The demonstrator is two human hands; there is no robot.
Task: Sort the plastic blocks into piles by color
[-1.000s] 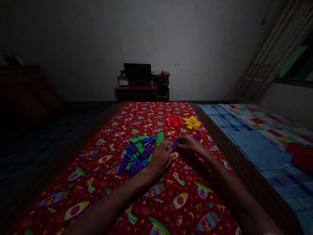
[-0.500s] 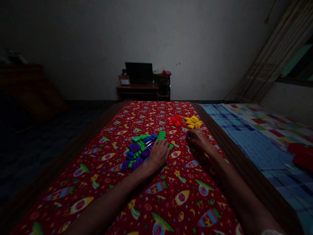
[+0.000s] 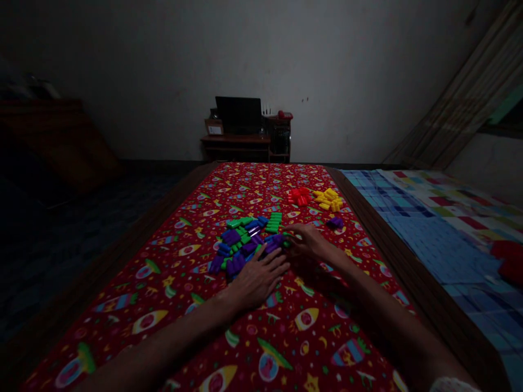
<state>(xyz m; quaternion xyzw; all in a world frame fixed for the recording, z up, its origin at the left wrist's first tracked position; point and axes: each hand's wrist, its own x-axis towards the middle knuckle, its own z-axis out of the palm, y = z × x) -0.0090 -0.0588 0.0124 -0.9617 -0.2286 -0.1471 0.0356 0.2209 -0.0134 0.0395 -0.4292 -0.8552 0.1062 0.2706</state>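
A mixed pile of green, blue and purple plastic blocks (image 3: 245, 239) lies on a red patterned cloth (image 3: 286, 337). My left hand (image 3: 257, 277) rests flat on the cloth at the pile's near edge, fingers spread and open. My right hand (image 3: 308, 242) reaches to the pile's right edge, its fingertips pinched at a purple block (image 3: 274, 242). A small purple group (image 3: 335, 222) sits to the right. Further back lie a red group (image 3: 299, 196) and a yellow group (image 3: 329, 199).
The cloth covers a long wooden-edged surface (image 3: 368, 218). A checked blue mattress (image 3: 441, 234) lies to the right with a red item (image 3: 509, 261) on it. A desk with a dark monitor (image 3: 239, 114) stands at the far wall. The room is dim.
My right hand left a purple block at the small purple group and came back left to the mixed pile. My left hand slid back toward me, off the pile.
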